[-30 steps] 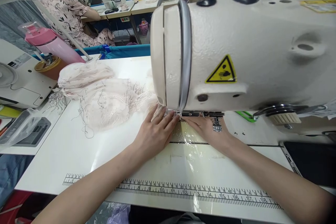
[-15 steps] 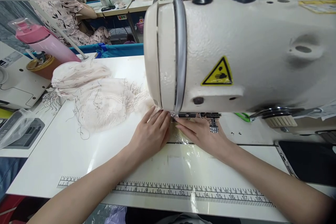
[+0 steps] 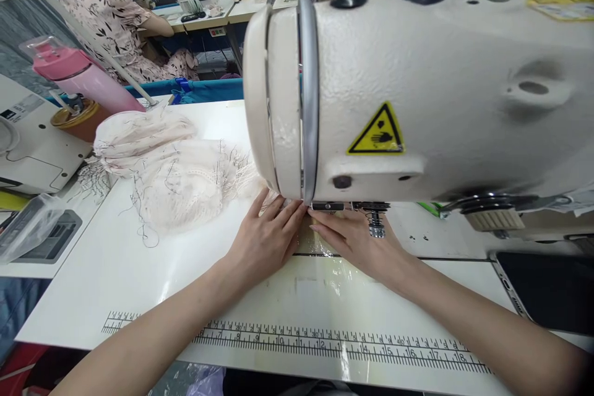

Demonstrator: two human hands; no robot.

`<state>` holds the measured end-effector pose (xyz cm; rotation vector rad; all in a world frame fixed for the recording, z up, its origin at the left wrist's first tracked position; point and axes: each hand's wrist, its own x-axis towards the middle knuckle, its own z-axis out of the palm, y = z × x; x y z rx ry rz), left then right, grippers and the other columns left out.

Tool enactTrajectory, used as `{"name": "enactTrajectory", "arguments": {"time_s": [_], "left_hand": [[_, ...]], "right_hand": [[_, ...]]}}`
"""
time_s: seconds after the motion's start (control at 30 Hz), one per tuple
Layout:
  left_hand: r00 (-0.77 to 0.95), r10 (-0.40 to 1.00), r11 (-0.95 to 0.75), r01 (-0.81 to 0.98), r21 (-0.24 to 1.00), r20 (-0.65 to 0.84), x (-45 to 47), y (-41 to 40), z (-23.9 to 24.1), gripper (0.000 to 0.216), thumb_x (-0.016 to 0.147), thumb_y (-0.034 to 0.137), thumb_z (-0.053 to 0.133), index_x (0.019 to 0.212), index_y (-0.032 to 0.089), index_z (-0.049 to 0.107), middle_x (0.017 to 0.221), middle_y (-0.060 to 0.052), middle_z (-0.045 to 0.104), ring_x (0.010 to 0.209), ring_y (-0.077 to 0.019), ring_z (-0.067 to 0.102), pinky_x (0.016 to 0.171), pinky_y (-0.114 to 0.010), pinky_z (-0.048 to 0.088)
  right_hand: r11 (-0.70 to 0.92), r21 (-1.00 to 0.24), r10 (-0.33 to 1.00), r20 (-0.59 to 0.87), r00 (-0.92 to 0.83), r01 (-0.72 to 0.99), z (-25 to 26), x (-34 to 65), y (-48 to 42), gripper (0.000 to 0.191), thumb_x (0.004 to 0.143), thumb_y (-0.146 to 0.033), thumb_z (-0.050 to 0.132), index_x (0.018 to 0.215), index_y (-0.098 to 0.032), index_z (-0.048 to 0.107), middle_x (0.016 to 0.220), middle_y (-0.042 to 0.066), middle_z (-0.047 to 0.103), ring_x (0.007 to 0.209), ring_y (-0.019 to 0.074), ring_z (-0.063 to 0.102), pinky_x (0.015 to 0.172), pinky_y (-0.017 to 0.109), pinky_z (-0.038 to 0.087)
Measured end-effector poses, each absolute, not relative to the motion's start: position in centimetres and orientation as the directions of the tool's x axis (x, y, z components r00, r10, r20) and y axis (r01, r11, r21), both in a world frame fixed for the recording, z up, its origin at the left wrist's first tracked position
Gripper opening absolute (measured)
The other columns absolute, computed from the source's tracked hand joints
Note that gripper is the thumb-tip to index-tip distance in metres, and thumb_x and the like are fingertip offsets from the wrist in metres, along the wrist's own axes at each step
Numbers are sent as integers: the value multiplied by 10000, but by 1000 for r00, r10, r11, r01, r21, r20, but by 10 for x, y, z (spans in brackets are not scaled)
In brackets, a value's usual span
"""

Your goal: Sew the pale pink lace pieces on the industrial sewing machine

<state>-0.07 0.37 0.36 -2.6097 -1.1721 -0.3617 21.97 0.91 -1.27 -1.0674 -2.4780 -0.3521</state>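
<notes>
A cream sewing machine fills the upper right of the head view. My left hand lies flat on the white table, fingers stretched toward the machine's foot, touching the edge of a pale pink lace fabric. My right hand lies flat beside it under the machine head, fingers extended to the same spot. The fingertips of both hands meet at the needle area, which the machine head hides. The fabric bunches in a heap to the left, with loose dark threads.
A pink bottle and a brown cup stand at the left, by a white device. A printed ruler runs along the table's front edge. A black panel lies at the right. Another person sits behind.
Both hands have stayed at the machine's foot, barely shifting. The view has drifted slightly, so the machine appears a little further left.
</notes>
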Motion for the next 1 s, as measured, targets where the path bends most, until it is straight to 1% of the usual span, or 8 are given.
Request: {"name": "enactTrajectory", "arguments": {"time_s": [0.13, 0.23, 0.4, 0.57, 0.67, 0.8, 0.9, 1.0], "left_hand": [[637, 694, -632, 762, -140, 334, 0, 4, 5, 346, 972, 227, 454, 1259, 116, 612, 1223, -106, 693, 1115, -286, 644, 1103, -541, 387], [632, 699, -624, 768, -146, 335, 0, 4, 4, 351, 975, 228, 442, 1263, 113, 605, 1239, -103, 685, 1128, -286, 635, 1129, -545, 353], [620, 715, -614, 778, -134, 322, 1, 4, 4, 374, 958, 231, 452, 1277, 101, 597, 1239, -114, 680, 1135, -290, 629, 1155, -552, 311], [598, 740, -585, 798, -145, 308, 4, 3, 7, 378, 976, 252, 426, 1276, 110, 605, 1269, -109, 668, 1172, -291, 612, 1151, -554, 310], [587, 748, -571, 807, -153, 309, 5, 3, 8, 391, 978, 262, 412, 1286, 113, 602, 1289, -104, 658, 1196, -296, 597, 1149, -558, 307], [580, 756, -567, 812, -137, 303, 5, 4, 8, 409, 960, 272, 436, 1302, 115, 594, 1304, -112, 648, 1207, -305, 588, 1146, -576, 302], [574, 761, -566, 815, -124, 302, 4, 4, 5, 418, 956, 281, 441, 1309, 113, 589, 1313, -120, 640, 1224, -305, 575, 1152, -580, 288], [568, 767, -559, 820, -122, 300, 3, 1, 2, 423, 962, 294, 433, 1318, 116, 575, 1327, -118, 628, 1263, -301, 540, 1157, -568, 286]], "right_hand": [[610, -3, 687, 499, -528, 792, -25, 215, 9, 363, 980, -413, 483, 1269, -258, 637, 988, 89, 746, 864, 270, 685, 631, 389, 573], [604, -46, 703, 502, -504, 796, -28, 214, 10, 352, 965, -418, 519, 1264, -275, 638, 963, 72, 747, 902, 262, 670, 725, 388, 562], [613, -133, 740, 443, -506, 779, -27, 214, 15, 330, 965, -417, 523, 1240, -291, 653, 929, 63, 747, 871, 238, 669, 724, 358, 541], [612, -47, 708, 477, -521, 789, -27, 210, 13, 352, 966, -386, 527, 1270, -251, 642, 1022, 92, 744, 903, 260, 670, 903, 465, 499], [613, -21, 698, 484, -529, 790, -24, 211, 10, 363, 964, -336, 527, 1295, -226, 625, 1085, 111, 733, 948, 271, 663, 951, 490, 475], [645, -24, 719, 358, -596, 763, -16, 220, 10, 382, 997, -247, 396, 1314, -297, 604, 1166, 68, 717, 922, 266, 680, 793, 460, 543], [580, -177, 801, 305, -516, 795, -15, 222, 14, 360, 1003, -312, 391, 1274, -350, 625, 1175, 54, 708, 987, 289, 684, 632, 389, 546], [486, -323, 860, 341, -379, 812, -20, 220, 22, 311, 984, -406, 451, 1185, -316, 672, 1077, 81, 721, 913, 293, 702, 594, 382, 538]]}}
